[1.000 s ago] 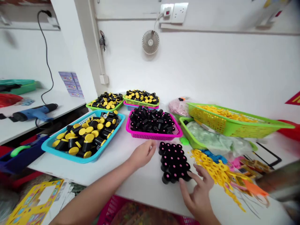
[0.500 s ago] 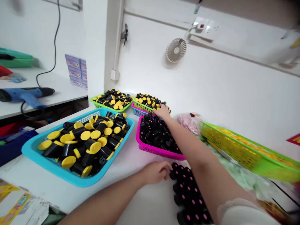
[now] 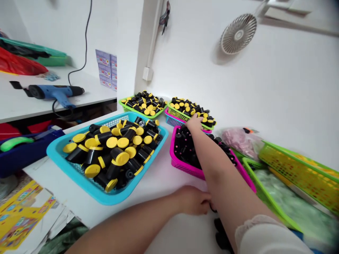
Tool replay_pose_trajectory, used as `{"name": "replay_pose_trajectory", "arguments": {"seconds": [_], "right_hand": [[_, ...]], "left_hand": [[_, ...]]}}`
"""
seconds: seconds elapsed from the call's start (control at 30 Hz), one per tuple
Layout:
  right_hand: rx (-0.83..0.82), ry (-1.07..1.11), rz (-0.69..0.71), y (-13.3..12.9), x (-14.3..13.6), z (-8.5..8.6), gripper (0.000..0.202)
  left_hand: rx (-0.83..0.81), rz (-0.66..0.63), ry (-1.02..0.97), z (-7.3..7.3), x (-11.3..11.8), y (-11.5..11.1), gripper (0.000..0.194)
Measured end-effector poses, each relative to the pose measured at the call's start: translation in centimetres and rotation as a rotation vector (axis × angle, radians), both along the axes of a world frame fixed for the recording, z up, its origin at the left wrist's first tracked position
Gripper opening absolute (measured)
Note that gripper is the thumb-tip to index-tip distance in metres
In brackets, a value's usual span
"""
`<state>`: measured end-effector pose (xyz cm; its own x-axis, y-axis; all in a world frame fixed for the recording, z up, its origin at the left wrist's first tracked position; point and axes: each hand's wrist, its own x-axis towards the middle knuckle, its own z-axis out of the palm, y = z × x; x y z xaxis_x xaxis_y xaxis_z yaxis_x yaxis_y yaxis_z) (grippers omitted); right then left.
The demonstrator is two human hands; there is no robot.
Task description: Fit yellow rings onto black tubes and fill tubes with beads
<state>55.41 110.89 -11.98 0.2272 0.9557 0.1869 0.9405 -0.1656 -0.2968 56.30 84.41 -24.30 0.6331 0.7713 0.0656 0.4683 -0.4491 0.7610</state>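
My left hand (image 3: 192,200) is low over the white table, fingers curled, with the dark edge of a small black piece at its fingertips; my right forearm hides most of that piece. Standing black pieces (image 3: 222,235) show just below, partly behind the same arm. My right hand (image 3: 195,122) reaches far forward to the near edge of a green basket (image 3: 178,114) heaped with yellow-capped black cylinders (image 3: 186,104). Its thumb and fingers are apart at the pile, and I see nothing held. Below that arm lies a magenta basket (image 3: 186,168) of black pieces with pink dots.
A large blue basket (image 3: 91,193) of yellow-capped black cylinders stands left. Another green basket (image 3: 159,113) is behind it. At right are a pink bag (image 3: 237,141) and a green-yellow basket (image 3: 296,169). A blue heat gun (image 3: 59,93) lies on the left table.
The view has shifted, so the baskets sit further right. My right arm now covers most of the standing black pieces. My right hand stays at the far green basket, my left by the black pieces.
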Motion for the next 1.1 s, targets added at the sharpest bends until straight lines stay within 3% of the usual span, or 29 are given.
{"name": "replay_pose_trajectory", "arguments": {"seconds": [0.13,0.27,0.47,0.57,0.7,0.8,0.87,0.97,1.1], "right_hand": [[-0.025,-0.047,0.138,-0.5,1.3,0.6,0.059],[-0.123,-0.089,0.45,-1.7,2.8,0.8,0.029],[-0.157,-0.048,0.738,-5.0,5.8,-0.2,0.034],[-0.087,0.013,0.753,-5.8,9.0,1.1,0.044],[0.026,0.048,0.601,-5.8,15.6,3.7,0.046],[-0.003,0.046,0.523,-5.5,19.8,3.8,0.045],[-0.038,0.056,0.532,-5.1,20.8,2.6,0.046],[-0.065,0.082,0.573,-4.0,19.9,0.4,0.049],[-0.08,0.112,0.61,-2.7,17.3,-1.4,0.055]], "left_hand": [[-0.027,-0.037,-0.06,0.1,-0.3,0.0,0.027],[-0.105,-0.05,-0.146,0.1,-0.2,0.2,0.032],[-0.18,0.09,-0.334,-0.1,0.1,0.5,0.031],[-0.147,0.202,-0.403,-0.3,0.1,0.7,0.025],[-0.156,0.419,-0.535,-0.7,0.7,0.3,0.013],[-0.224,0.575,-0.641,-0.4,1.7,-0.6,0.011],[-0.325,0.74,-0.789,0.2,2.4,-1.1,0.026],[-0.52,0.989,-1.107,1.6,2.6,-1.4,0.061],[-0.596,1.006,-1.362,3.6,1.3,-0.9,0.1]]}}
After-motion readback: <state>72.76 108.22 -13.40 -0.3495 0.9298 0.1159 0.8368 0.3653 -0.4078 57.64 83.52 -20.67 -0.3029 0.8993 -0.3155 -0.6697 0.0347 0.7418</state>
